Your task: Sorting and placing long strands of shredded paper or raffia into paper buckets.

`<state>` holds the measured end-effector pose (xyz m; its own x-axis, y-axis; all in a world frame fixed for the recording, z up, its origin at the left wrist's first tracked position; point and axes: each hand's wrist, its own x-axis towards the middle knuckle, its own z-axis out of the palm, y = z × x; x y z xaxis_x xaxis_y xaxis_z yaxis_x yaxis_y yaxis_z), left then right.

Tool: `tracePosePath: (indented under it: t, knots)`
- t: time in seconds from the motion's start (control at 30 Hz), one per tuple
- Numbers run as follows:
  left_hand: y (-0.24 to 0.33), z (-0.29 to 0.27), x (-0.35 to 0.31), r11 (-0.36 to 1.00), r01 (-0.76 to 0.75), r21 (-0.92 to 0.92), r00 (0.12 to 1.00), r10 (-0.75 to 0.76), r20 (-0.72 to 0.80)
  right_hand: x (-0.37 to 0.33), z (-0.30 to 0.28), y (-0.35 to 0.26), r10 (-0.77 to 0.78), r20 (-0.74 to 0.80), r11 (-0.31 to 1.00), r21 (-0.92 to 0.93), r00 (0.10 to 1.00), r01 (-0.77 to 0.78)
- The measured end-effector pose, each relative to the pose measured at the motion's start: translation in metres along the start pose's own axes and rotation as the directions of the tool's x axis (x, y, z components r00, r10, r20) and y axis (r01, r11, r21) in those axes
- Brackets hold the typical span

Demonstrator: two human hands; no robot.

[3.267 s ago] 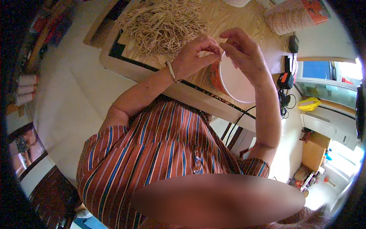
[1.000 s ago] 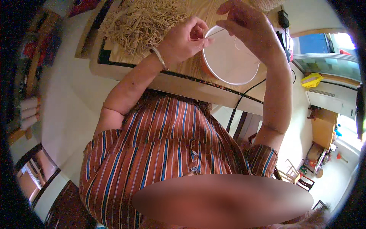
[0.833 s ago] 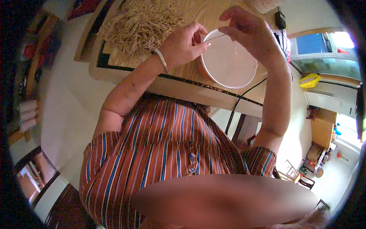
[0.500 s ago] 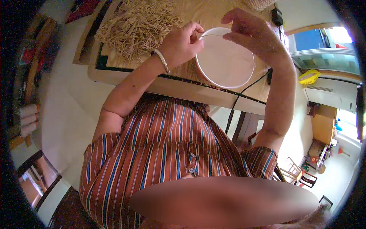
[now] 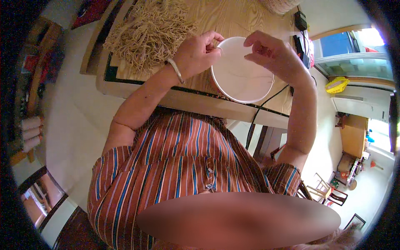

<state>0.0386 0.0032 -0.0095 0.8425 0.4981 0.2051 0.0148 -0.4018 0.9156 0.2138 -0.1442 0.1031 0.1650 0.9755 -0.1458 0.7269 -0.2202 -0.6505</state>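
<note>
A round white tub (image 5: 239, 89) stands on the table near its front edge, its open top facing me. At its upper left rim, my left hand (image 5: 200, 54) is closed in a pinch; what lies between the fingertips is too small to make out. Over the tub's upper right side, my right hand (image 5: 273, 56) is curled with thumb and forefinger apart, and nothing shows between them. A thin strand (image 5: 254, 76) runs across the inside of the tub toward its right rim. Left of my left hand lies a big tangled heap of beige cords (image 5: 150, 37).
The wood-grained table (image 5: 227, 18) bears a wound beige cord roll (image 5: 281, 5) at the far right. A black adapter (image 5: 301, 21) sits on the right edge. A black cable (image 5: 258, 112) hangs over the front edge beside the tub. A yellow bag (image 5: 336, 85) is farther right.
Both hands have come nearer to me, the right one more so. A thin strand seen between them at the tub's far rim no longer shows there. In the picture the tub sits slightly lower.
</note>
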Motion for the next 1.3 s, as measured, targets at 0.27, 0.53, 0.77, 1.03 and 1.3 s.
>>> tracePosePath:
  t: [0.27, 0.53, 0.77, 1.03, 1.3]
  knots:
    - [0.018, 0.001, -0.006, 0.986, -0.085, 0.14, 0.992, 0.097, -0.081, 0.0, 0.041, 0.041, -0.093, 0.053, 0.983, -0.152, 0.994, 0.101]
    - [0.006, 0.005, -0.005, 0.953, -0.188, 0.239, 0.97, 0.219, -0.109, 0.016, 0.069, 0.057, -0.131, 0.172, 0.957, -0.234, 0.976, 0.17]
    - [0.014, 0.003, -0.008, 0.957, -0.139, 0.256, 0.98, 0.171, -0.105, 0.018, 0.055, 0.03, 0.132, 0.515, 0.989, -0.015, 0.847, -0.145]
    - [0.017, 0.005, -0.011, 0.941, -0.227, 0.25, 0.948, 0.272, -0.163, -0.038, 0.021, -0.001, -0.16, 0.339, 0.94, 0.339, 0.927, 0.038]
    - [0.017, 0.003, -0.012, 0.908, -0.334, 0.254, 0.904, 0.385, -0.188, -0.089, 0.054, -0.032, -0.319, 0.039, 0.939, -0.119, 0.947, 0.322]
